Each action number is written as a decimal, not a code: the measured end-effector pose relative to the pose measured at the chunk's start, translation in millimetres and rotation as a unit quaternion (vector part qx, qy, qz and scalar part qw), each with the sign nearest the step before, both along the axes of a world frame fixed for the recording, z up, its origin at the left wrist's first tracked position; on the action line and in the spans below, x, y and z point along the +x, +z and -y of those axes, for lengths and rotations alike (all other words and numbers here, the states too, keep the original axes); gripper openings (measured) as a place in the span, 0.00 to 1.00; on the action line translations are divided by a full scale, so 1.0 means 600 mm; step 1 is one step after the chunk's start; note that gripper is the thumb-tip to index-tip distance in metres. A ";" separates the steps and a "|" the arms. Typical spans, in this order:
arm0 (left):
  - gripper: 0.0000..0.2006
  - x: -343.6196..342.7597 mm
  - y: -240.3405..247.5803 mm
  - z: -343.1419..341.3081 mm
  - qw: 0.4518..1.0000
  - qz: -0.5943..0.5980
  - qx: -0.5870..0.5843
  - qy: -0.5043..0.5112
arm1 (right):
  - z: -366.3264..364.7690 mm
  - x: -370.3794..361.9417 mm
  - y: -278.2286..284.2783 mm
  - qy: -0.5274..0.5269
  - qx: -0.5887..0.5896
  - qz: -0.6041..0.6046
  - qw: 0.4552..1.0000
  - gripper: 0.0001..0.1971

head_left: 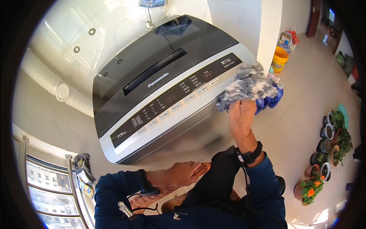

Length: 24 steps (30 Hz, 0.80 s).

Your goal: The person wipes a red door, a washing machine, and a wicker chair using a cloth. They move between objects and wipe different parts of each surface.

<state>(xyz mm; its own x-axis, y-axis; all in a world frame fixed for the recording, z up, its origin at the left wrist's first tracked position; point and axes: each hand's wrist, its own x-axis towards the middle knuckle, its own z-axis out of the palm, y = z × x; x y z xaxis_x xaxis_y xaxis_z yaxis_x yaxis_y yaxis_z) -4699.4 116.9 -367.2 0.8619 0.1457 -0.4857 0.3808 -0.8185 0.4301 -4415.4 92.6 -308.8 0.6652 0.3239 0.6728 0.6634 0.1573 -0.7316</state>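
My right hand (243, 116) is closed round a bunched, mottled grey-and-white cloth (249, 86). The cloth covers the front right corner of a top-loading washing machine (225, 38), whose dark lid is down. A row of buttons and a dark control panel (171, 97) run along the machine's front edge, left of the cloth. Lower down, my left hand (181, 173) curls over the end of a brown woven wicker piece (162, 191). Whether that is a basket or a chair arm I cannot tell. Part of it is hidden under my arm and dark clothing.
Blue bottles (272, 100) stand on the floor behind the cloth, with a yellow bucket (279, 61) farther back beside a white wall edge. Several potted plants (326, 145) line the right. White pipes (53, 87) run along the left wall, above a railed window (51, 187).
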 end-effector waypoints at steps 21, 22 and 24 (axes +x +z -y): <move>0.27 -0.182 0.243 -0.073 0.692 0.650 0.307 -0.062 | -0.015 -0.328 0.148 0.191 -0.193 0.258 0.927 0.15; 0.27 -0.194 0.246 -0.078 0.683 0.661 0.309 -0.013 | -0.025 -0.342 0.153 0.205 -0.171 0.248 0.931 0.15; 0.32 -0.214 0.246 -0.090 0.665 0.682 0.295 0.073 | -0.039 -0.365 0.164 0.214 -0.151 0.241 0.934 0.13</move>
<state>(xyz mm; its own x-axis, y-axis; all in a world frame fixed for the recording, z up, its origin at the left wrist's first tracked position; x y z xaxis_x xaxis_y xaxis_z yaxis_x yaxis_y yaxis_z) -4827.8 171.1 -219.3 0.3975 0.0945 0.9127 0.0598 -0.9952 0.0770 -4634.2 116.3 -210.4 0.0746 0.7150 0.6951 0.8510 0.3177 -0.4182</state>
